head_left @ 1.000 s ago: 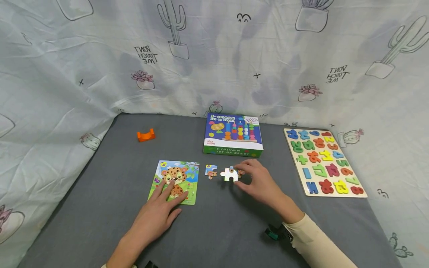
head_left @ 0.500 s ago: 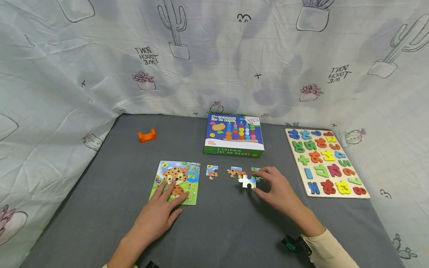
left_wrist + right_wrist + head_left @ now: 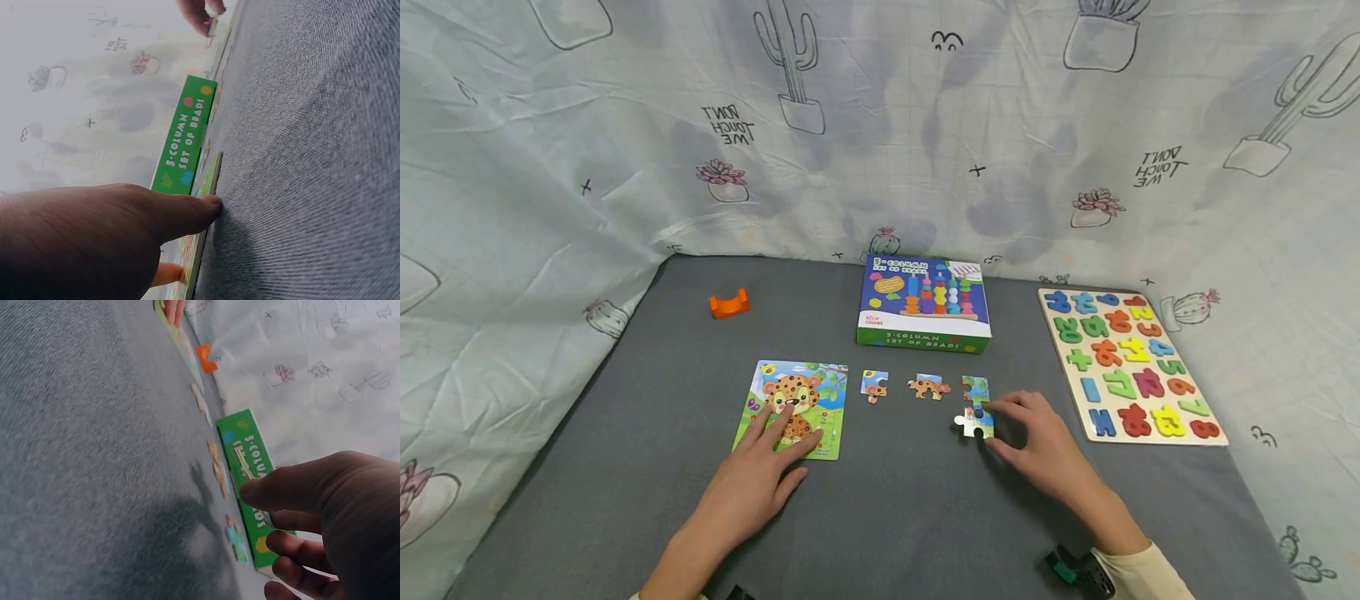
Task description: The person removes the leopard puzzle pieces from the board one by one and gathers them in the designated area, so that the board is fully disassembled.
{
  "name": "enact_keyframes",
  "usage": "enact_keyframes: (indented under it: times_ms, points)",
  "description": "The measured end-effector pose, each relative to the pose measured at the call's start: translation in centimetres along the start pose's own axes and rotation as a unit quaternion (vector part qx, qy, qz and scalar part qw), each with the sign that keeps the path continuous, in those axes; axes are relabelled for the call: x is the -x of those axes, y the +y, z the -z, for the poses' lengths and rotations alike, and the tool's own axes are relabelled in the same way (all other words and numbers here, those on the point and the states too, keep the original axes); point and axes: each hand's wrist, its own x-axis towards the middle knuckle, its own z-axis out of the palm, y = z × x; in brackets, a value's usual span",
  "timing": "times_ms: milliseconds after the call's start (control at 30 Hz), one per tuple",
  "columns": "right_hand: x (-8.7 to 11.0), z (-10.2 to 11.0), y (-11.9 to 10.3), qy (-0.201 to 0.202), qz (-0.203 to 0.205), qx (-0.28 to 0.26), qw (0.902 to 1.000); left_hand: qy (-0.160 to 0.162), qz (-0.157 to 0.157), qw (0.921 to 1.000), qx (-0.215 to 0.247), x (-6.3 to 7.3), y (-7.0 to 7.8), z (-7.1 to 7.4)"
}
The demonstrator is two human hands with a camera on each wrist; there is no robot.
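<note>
My right hand [image 3: 1037, 437] pinches a jigsaw puzzle piece [image 3: 974, 422] between thumb and fingers; in the right wrist view that piece is seen edge-on, held above the cloth. Just beyond it lies another piece [image 3: 975, 388] with blue sky and green. Two more loose pieces, one with a spotted body [image 3: 929, 386] and one with a bear-like ear and sky [image 3: 874, 385], lie in a row to the left. My left hand [image 3: 748, 492] rests with spread fingers on a leopard picture board [image 3: 820, 417]. In the left wrist view the thumb [image 3: 200, 212] touches its edge.
A bead-set box [image 3: 922, 304] stands behind the pieces. On the right lies a wooden board of coloured number and letter shapes [image 3: 1131, 367]. An orange curved block [image 3: 729, 304] sits at the back left. A patterned curtain [image 3: 880, 125] closes off the grey table's far side.
My right hand has moved right and nearer the front with the pinched piece, from above the spotted piece to in front of the rightmost one. My left hand stays on the picture board.
</note>
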Motion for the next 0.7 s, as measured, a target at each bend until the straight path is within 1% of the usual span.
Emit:
enact_keyframes:
  times_ms: [233,367,700]
  points:
    - [0.5,-0.7,0.7,-0.030,-0.023,-0.009,0.9992,-0.001,0.003,1.0000,0.003,0.0,0.0,-0.1]
    - [0.7,-1.2,0.9,-0.036,-0.029,-0.008,0.9989,-0.003,0.005,1.0000,0.002,0.1,-0.1,-0.1]
    - [0.8,-1.3,1.2,-0.041,-0.022,-0.003,0.9989,-0.001,0.009,0.9999,0.009,0.1,0.1,0.0]
